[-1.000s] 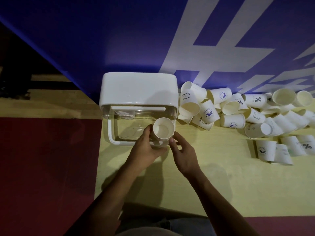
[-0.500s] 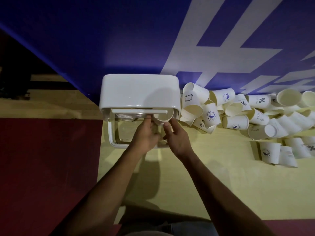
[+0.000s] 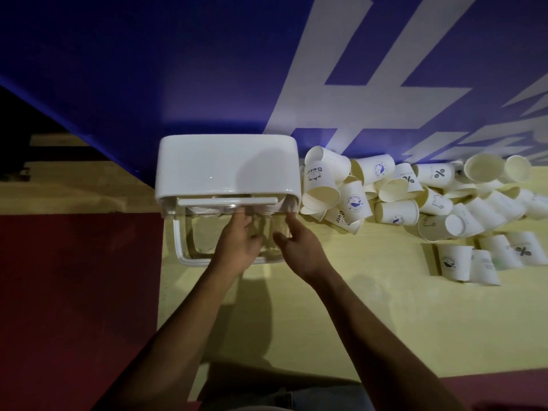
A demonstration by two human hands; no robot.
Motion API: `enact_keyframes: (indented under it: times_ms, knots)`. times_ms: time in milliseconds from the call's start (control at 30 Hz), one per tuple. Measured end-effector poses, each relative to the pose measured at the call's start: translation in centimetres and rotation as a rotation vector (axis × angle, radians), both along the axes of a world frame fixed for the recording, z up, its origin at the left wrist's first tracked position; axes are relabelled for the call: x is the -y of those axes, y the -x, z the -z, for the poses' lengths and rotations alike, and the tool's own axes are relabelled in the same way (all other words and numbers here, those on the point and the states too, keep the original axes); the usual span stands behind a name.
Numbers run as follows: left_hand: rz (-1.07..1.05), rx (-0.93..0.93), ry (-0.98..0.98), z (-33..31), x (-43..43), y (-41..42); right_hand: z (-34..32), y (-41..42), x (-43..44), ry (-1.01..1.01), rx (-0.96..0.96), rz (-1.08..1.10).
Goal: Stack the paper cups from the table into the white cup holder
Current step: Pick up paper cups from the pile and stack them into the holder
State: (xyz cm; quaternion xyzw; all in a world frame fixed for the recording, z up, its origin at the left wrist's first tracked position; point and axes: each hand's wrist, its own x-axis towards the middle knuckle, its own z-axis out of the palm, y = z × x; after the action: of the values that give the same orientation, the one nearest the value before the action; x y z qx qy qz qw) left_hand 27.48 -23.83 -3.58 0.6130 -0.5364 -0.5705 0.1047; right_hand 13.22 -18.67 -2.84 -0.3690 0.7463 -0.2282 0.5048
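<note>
The white cup holder [image 3: 228, 170] stands at the back of the yellow table [image 3: 370, 315], with a clear lower part framed in white. My left hand [image 3: 240, 244] and my right hand [image 3: 296, 244] reach side by side into that clear part, fingertips just under the white top. Their fingers look fairly straight, and no cup shows between them. Pale cup rims [image 3: 264, 203] show under the top's edge. A heap of loose paper cups [image 3: 385, 191] lies right of the holder.
A blue wall with white markings [image 3: 341, 84] rises directly behind the holder and the cups. Several cups [image 3: 453, 262] stand upside down at the right front of the heap. Red floor [image 3: 74, 292] lies left of the table edge.
Both hands carried a cup from in front of the holder up into it. The cup is now out of sight under the white top, and the hands sit a little lower and apart.
</note>
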Motion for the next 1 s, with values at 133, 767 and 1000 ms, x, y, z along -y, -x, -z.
enact_keyframes:
  times_ms: [133, 767, 1000]
  knots:
    - [-0.099, 0.088, 0.080, -1.8, -3.4, -0.5, -0.7, 3.2, -4.4, -0.025, 0.014, 0.174]
    - [0.384, 0.853, 0.949, -2.4, -2.0, 15.1, -1.3, 16.3, -18.9, -0.073, 0.108, 0.420]
    - [0.347, 0.834, 0.982, -2.3, -2.0, 15.4, -0.8, 24.0, -22.3, -0.076, 0.124, 0.480]
